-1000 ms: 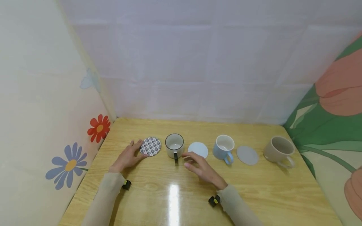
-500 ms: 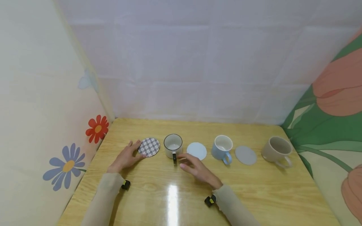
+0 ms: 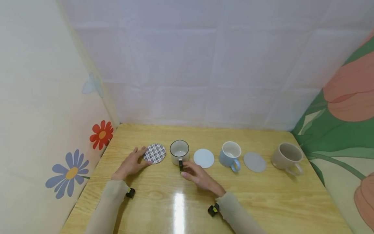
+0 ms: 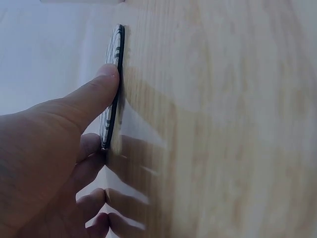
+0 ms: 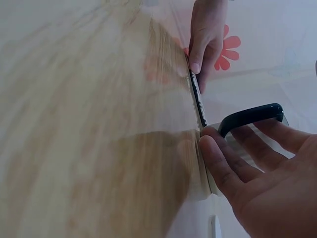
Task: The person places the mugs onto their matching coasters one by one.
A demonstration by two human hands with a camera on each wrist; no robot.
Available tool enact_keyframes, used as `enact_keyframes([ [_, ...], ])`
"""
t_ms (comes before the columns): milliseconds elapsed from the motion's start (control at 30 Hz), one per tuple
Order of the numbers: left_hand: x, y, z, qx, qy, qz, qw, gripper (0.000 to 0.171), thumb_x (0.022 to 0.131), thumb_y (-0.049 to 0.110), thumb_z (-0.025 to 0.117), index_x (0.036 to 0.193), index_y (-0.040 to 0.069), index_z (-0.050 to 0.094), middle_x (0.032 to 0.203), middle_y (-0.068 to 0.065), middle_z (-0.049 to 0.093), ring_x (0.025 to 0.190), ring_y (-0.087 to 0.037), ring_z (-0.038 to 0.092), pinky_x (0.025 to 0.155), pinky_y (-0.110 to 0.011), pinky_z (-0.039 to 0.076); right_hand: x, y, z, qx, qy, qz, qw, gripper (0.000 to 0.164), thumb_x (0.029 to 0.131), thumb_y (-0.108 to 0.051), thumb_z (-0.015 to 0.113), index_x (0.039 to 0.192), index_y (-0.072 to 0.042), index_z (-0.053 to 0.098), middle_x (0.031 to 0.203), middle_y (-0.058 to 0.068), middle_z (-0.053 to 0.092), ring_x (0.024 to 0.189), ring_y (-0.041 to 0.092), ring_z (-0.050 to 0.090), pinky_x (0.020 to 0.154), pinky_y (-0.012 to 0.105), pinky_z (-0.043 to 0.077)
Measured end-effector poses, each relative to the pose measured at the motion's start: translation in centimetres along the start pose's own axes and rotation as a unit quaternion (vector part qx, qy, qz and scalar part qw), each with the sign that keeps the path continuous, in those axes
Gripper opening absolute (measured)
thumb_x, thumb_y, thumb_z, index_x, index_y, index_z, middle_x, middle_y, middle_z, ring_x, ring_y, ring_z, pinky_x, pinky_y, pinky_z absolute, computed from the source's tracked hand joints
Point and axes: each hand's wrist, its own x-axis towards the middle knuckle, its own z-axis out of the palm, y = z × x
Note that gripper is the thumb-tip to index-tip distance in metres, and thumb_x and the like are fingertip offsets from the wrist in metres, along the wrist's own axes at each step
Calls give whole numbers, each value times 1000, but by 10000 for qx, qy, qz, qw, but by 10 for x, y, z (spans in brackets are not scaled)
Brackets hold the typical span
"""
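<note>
My left hand (image 3: 132, 164) rests at the left side of a round plaid coaster (image 3: 154, 153), holding its edge between thumb and forefinger. The coaster lies flat, its dark underside edge visible in the left wrist view. To its right stands an upright white mug (image 3: 179, 149) with a black rim and a black handle (image 5: 251, 117) pointing toward me. My right hand (image 3: 201, 177) is at this handle, fingers extended beside it and thumb low near the table. Part of the mug is hidden behind those fingers in the right wrist view.
A pale blue round coaster (image 3: 204, 158), a light blue mug (image 3: 228, 159), a grey coaster (image 3: 255, 162) and a wide beige mug (image 3: 279, 157) continue the row rightward on the wooden table (image 3: 152, 201). A white cloth (image 3: 175, 65) hangs behind; floral cloths flank both sides.
My right hand has moved left, from over the pale blue coaster's near edge to the black handle. My left hand stays at the plaid coaster; mugs and coasters have kept their places.
</note>
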Motion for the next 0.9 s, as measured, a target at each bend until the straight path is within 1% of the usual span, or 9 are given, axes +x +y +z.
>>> enact_keyframes([
  [100, 0, 2, -1, -31, 12, -5, 10000, 83, 101, 39, 75, 166, 7, 34, 175, -16, 28, 161, -55, 13, 123, -77, 20, 1, -1, 2, 35, 6, 17, 10000, 50, 112, -29, 54, 147, 7, 54, 144, 26, 61, 128, 40, 65, 112, 42, 54],
  [233, -1, 6, -2, -19, 10, 8, 10000, 82, 101, 35, 75, 165, 4, 35, 174, -17, 28, 160, -55, 13, 125, -76, 20, 3, 1, 4, 113, -48, -24, 9999, 48, 112, -27, 54, 146, 7, 55, 144, 27, 62, 127, 41, 66, 111, 38, 54],
  [333, -1, 7, -2, 29, 11, 32, 10000, 81, 102, 35, 74, 165, 2, 35, 174, -18, 29, 160, -56, 14, 125, -75, 20, 5, 1, 7, 213, -85, -24, 9997, 47, 112, -27, 54, 144, 8, 56, 143, 26, 64, 127, 40, 66, 112, 36, 52],
  [533, -1, 5, 0, 61, 48, 72, 9999, 81, 102, 36, 74, 164, 2, 36, 173, -18, 30, 160, -56, 14, 125, -75, 21, 8, 0, 10, 437, -154, 43, 9989, 47, 112, -28, 52, 140, 9, 57, 139, 27, 66, 129, 41, 64, 112, 32, 50],
  [633, -2, 5, 0, 38, 55, 102, 9999, 81, 102, 36, 74, 164, 1, 37, 173, -18, 30, 159, -56, 15, 124, -76, 22, 9, 1, 11, 479, -170, 23, 9987, 45, 112, -28, 52, 139, 9, 58, 137, 27, 67, 127, 39, 65, 109, 30, 51],
  [767, -2, 5, 0, 27, 38, 83, 10000, 81, 101, 37, 75, 164, 2, 37, 173, -18, 30, 159, -57, 15, 124, -76, 22, 11, 1, 12, 510, -196, 10, 9985, 42, 113, -27, 51, 134, 8, 60, 131, 25, 69, 119, 32, 66, 103, 29, 54],
  [833, -2, 5, 0, 58, 33, 81, 9999, 82, 101, 37, 75, 164, 1, 37, 173, -19, 31, 159, -57, 16, 124, -76, 23, 12, 1, 12, 595, -228, 46, 9980, 41, 114, -27, 50, 131, 8, 60, 127, 26, 69, 116, 33, 67, 100, 29, 56],
  [900, -1, 4, 1, 52, 26, 51, 10000, 82, 101, 38, 74, 164, 2, 36, 173, -18, 30, 159, -56, 15, 124, -76, 23, 14, 1, 12, 786, -262, 140, 9965, 42, 114, -27, 48, 130, 10, 59, 126, 28, 68, 117, 37, 67, 99, 30, 58],
])
